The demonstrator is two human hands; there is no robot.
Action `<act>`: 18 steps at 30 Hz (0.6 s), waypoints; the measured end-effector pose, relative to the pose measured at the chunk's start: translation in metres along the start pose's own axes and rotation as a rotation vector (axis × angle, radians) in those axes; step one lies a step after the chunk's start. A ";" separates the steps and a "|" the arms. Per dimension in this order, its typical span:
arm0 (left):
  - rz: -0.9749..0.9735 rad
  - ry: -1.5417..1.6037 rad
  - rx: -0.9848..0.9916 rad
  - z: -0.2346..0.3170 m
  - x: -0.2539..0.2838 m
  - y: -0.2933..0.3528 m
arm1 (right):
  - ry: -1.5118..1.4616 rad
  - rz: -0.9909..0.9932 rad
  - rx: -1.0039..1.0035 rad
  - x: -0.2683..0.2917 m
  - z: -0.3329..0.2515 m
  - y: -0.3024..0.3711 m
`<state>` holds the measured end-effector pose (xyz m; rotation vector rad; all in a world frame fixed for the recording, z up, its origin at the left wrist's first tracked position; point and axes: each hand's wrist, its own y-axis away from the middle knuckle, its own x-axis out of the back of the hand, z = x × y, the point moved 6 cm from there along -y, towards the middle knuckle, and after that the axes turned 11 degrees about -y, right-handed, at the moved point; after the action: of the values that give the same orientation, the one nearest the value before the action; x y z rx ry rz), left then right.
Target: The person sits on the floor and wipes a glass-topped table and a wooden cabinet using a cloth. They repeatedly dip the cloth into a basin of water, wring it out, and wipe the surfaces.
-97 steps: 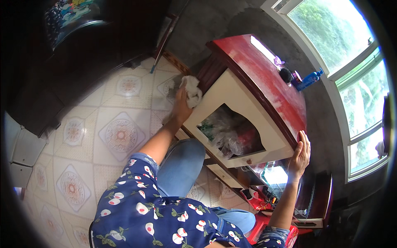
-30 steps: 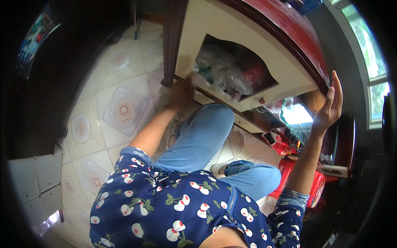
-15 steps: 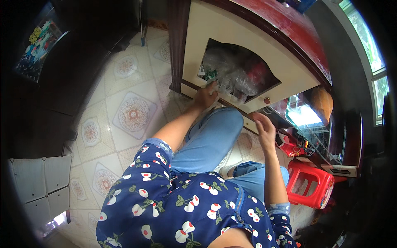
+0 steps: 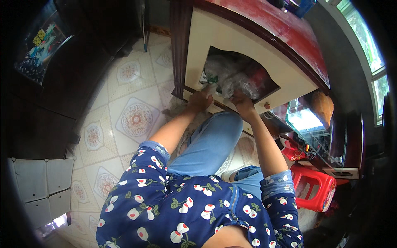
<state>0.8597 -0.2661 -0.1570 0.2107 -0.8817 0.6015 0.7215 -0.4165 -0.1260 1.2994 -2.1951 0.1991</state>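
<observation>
Crumpled clear plastic bags (image 4: 235, 78) fill the curved cut-out of a cream cabinet door (image 4: 231, 35), with a bit of red and green among them. At the lower left corner of the cut-out, my left hand (image 4: 200, 101) is closed on a piece of clear plastic bag that comes out over the door's rim. My right hand (image 4: 243, 102) is at the lower edge of the same cut-out, its fingers curled on the clear plastic there. Its fingertips are partly hidden. A small round knob (image 4: 267, 106) sits on the door to the right of that hand.
The cabinet's red top (image 4: 285, 29) overhangs the door. To the right are a glass-topped shelf (image 4: 308, 120) and a red plastic stool (image 4: 316, 190). Dark furniture (image 4: 45, 120) and grey storage cubes (image 4: 31, 180) stand left, beyond the patterned tile floor (image 4: 118, 103).
My right hand has moved up and left from beside the knob to the plastic in the cut-out. The left hand has drawn a piece of plastic out over the rim.
</observation>
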 end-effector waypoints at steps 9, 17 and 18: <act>0.064 -0.420 -0.128 0.042 0.069 0.023 | 0.163 0.099 0.036 0.011 -0.024 -0.028; 0.357 -0.830 -0.222 0.071 0.130 -0.013 | 0.519 0.072 -0.002 -0.001 -0.007 -0.028; 0.309 -0.794 -0.201 0.056 0.113 -0.015 | 0.477 0.046 -0.040 -0.003 -0.017 -0.024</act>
<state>0.8866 -0.2553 -0.0332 0.1278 -1.7562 0.7197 0.7492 -0.4200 -0.1171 1.0495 -1.8117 0.4327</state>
